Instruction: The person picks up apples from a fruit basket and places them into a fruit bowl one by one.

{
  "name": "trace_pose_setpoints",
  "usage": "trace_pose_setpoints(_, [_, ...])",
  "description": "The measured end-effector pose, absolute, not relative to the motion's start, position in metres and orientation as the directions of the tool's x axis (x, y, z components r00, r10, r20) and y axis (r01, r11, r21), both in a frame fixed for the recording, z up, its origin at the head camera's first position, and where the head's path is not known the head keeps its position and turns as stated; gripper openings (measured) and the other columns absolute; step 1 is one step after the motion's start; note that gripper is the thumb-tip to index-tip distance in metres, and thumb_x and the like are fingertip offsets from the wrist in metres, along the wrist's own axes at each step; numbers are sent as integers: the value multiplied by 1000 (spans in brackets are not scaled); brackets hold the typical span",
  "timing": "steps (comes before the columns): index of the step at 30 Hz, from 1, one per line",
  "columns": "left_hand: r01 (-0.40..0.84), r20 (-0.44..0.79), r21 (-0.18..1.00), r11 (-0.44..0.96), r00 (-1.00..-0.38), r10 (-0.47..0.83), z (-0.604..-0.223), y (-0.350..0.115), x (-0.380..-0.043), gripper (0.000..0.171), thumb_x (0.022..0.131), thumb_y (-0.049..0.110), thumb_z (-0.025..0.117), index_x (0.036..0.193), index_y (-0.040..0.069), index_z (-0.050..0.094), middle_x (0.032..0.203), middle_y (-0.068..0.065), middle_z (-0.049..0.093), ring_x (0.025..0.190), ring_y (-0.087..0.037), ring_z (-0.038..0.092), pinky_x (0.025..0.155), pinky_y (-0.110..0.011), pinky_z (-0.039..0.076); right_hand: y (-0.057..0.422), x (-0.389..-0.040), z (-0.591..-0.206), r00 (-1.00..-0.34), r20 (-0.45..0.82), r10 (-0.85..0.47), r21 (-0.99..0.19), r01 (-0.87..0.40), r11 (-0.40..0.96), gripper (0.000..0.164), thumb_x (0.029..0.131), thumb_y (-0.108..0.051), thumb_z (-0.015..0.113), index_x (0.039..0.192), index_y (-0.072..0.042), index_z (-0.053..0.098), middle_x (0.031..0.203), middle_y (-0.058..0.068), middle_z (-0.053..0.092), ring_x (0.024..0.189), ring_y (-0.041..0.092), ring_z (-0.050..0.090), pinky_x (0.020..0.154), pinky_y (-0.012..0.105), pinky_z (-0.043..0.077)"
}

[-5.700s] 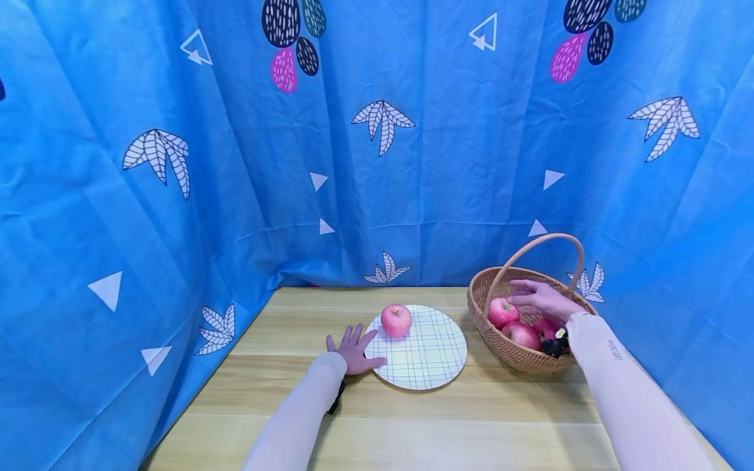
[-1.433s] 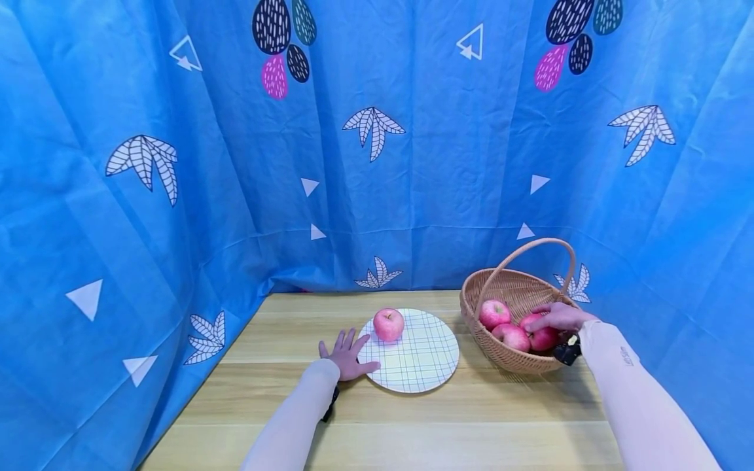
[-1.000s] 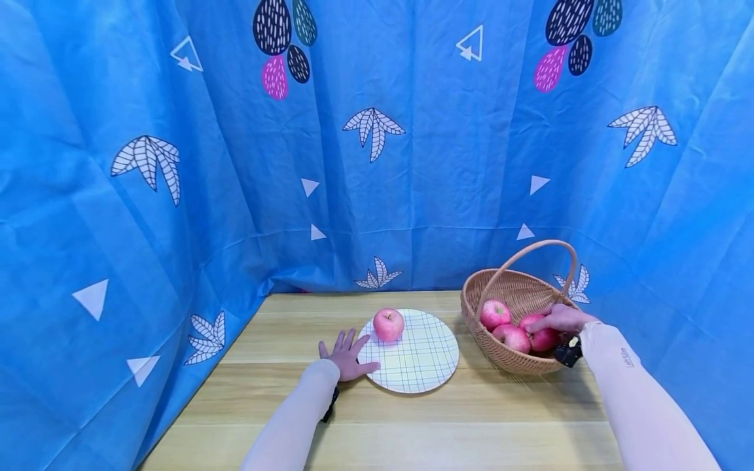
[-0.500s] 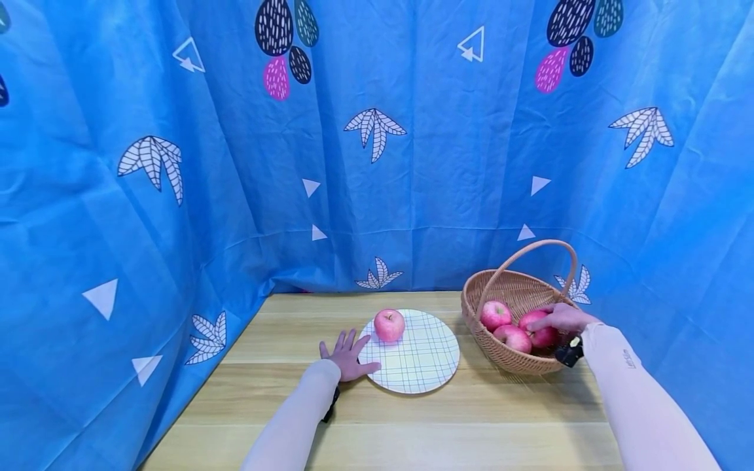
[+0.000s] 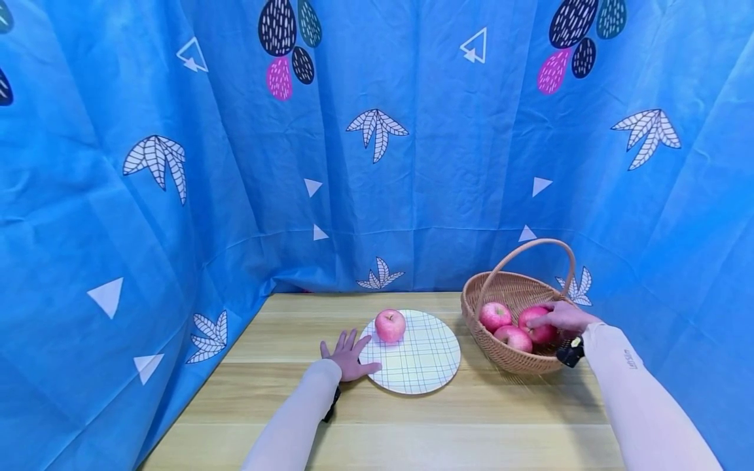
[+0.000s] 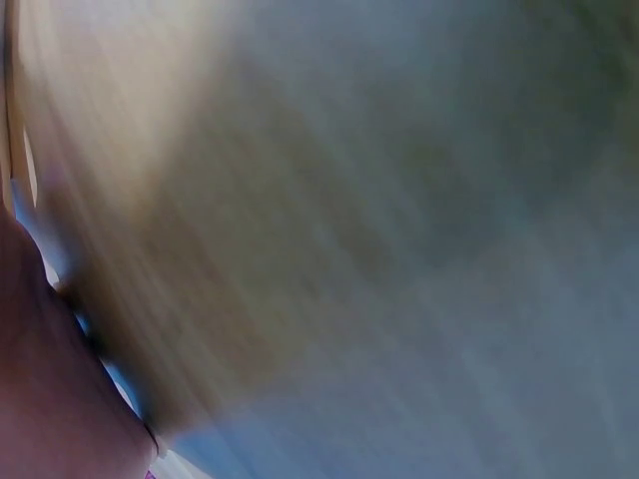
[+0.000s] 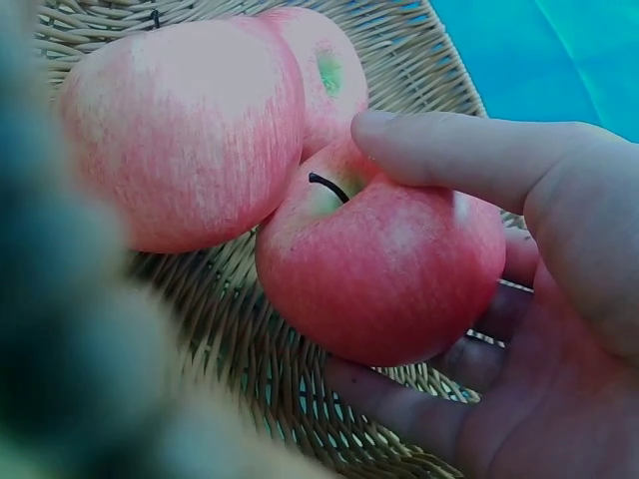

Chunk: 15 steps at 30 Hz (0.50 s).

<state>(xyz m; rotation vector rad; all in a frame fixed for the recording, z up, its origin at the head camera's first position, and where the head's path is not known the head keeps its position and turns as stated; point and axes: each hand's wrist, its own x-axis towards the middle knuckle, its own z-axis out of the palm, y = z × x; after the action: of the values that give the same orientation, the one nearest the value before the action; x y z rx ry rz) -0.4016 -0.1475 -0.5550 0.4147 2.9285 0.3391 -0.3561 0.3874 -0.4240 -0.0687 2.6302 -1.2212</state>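
My left hand (image 5: 347, 361) lies with fingers spread at the left rim of the round checked plate (image 5: 421, 360), its thumb over the edge. One pink-red apple (image 5: 390, 326) sits on the plate's upper left. Inside the wicker basket (image 5: 509, 358), my right hand (image 5: 567, 316) grips the rightmost apple (image 7: 384, 274). In the right wrist view, the thumb (image 7: 439, 150) presses on its top near the stem and the other fingers curl underneath. Two more apples (image 7: 190, 135) rest against it. The left wrist view shows only a blurred wooden surface and part of the hand (image 6: 60, 389).
The basket's tall arched handle (image 5: 544, 241) rises over the apples. Pale wooden table (image 5: 406, 438) extends in front of the plate and basket. A blue patterned curtain (image 5: 377, 196) hangs behind and along both sides.
Earlier, my right hand hovered over the basket with fingers extended; it then took hold of the right apple, which has shifted slightly upward in the last half second. My left hand stays at the plate.
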Motion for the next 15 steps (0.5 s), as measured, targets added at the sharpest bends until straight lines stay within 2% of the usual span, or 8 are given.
trace_pose_setpoints(9, [253, -144, 241, 937, -945, 292, -551, -147, -398, 100, 77, 94, 38, 160, 40, 22, 171, -3, 7, 158, -32, 0, 113, -77, -6, 392, -361, -423, -974, -150, -167, -734, -3, 679, 78, 89, -34, 76, 145, 10, 43, 119, 22, 63, 96, 20, 63, 77, 32, 56])
trace_pose_setpoints(12, [257, -138, 246, 934, -945, 296, -552, -148, -399, 101, 76, 95, 37, 160, 40, 23, 171, -4, 9, 158, -32, 1, 112, -77, -6, 392, -361, -419, -969, -133, -208, -748, -39, 662, 80, 91, -34, 74, 146, 12, 39, 120, 24, 63, 97, 19, 64, 80, 32, 56])
trace_pose_setpoints(15, [262, -129, 256, 931, -945, 301, -554, -149, -401, 102, 76, 95, 38, 160, 39, 23, 171, -5, 10, 157, -33, 2, 111, -78, -6, 389, -360, -415, -967, -140, -213, -786, -22, 618, 79, 91, -30, 73, 148, 11, 36, 122, 26, 61, 97, 20, 66, 82, 37, 58])
